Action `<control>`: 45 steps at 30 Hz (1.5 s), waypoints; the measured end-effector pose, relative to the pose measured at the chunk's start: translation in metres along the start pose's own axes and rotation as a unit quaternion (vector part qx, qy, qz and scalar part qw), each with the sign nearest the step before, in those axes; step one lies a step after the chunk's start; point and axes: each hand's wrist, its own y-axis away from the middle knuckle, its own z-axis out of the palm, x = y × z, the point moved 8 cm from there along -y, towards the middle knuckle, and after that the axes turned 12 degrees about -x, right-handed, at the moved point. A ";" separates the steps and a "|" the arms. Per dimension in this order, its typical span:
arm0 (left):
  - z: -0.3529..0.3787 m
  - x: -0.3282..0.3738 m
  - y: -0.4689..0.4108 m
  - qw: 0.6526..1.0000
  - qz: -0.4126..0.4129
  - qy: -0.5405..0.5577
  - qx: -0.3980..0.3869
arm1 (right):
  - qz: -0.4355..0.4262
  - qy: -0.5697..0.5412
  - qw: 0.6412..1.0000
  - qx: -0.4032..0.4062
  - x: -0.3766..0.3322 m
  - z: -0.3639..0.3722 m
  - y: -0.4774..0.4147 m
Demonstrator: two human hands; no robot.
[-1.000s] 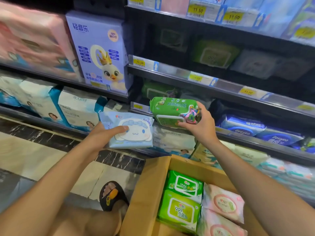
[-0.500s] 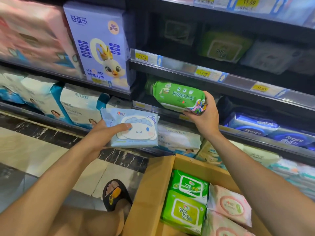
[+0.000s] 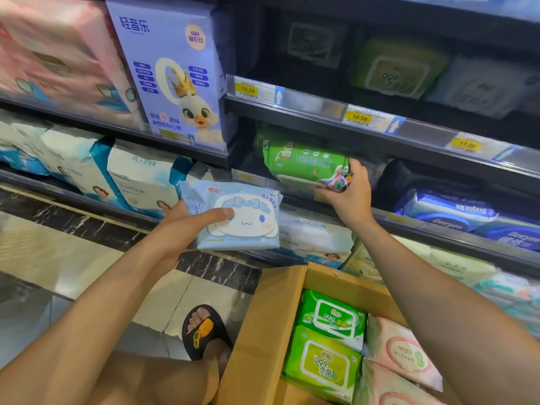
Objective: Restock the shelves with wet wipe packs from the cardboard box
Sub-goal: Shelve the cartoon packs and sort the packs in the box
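Head view: the right hand point(image 3: 347, 197) gripped a green wipe pack point(image 3: 304, 166) by its end, part-way onto the dark shelf point(image 3: 380, 213). The left hand point(image 3: 187, 226) clutched a blue cartoon pack point(image 3: 239, 217), waiting below. The cardboard box point(image 3: 263, 331) held several more packs, so plenty of restocking looked left.

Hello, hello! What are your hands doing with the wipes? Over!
Right hand pushing green pack onto the shelf. Left hand holding blue pack, waiting. More packs in cardboard box. Nothing blocking.
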 end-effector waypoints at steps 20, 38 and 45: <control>-0.008 -0.007 -0.004 1.000 -0.019 -0.008 0.016 | 0.162 0.078 0.970 -0.164 0.022 0.042 -0.037; 0.023 0.005 -0.004 1.000 0.004 -0.009 -0.029 | 0.086 0.059 0.989 -0.104 -0.018 0.014 0.014; 0.073 0.015 0.006 0.996 0.023 0.008 -0.083 | 0.173 -0.219 0.936 -0.216 -0.027 0.010 0.099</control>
